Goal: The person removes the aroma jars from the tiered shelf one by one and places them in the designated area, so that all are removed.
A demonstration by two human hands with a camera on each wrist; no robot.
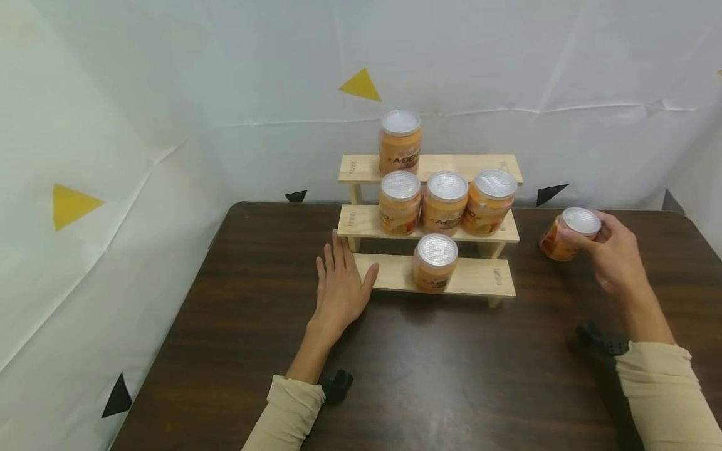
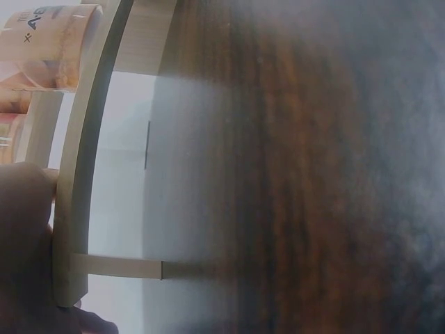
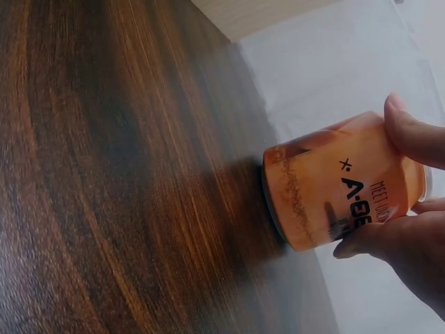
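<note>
Looks like the pick-up step: right hand (image 1: 615, 257) wrapped around an orange jar (image 1: 566, 233) tilted on the dark table (image 1: 451, 376), at 3 o'clock of the wooden stepped shelf (image 1: 485, 279). Left hand (image 1: 340, 285) flat, fingers straight, resting at the shelf's 9 o'clock, probably touching the bottom step. Next up, judging by this: lift clean, keep upright. Count: six jars, five shelved (one top, three middle, one bottom), one shelf
</note>
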